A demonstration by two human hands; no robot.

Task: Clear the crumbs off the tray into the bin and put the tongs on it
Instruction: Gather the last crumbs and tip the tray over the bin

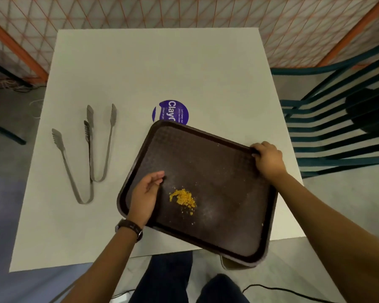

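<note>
While the tray [217,171] is gripped at its far right corner by the right hand [268,159], its near corner overhanging the table [140,73] above a partly hidden bin [227,264], the crumbs [183,199] are best swept toward that corner by the loosely cupped, empty left hand [146,194]. Tray contents: one yellow crumb pile, scattered specks; bin contents cannot be told. Two tongs [90,154] are laid on the table, left of the tray.

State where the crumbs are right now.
In the head view, the yellow crumbs lie in a small heap on the brown tray, just right of the left hand.
</note>
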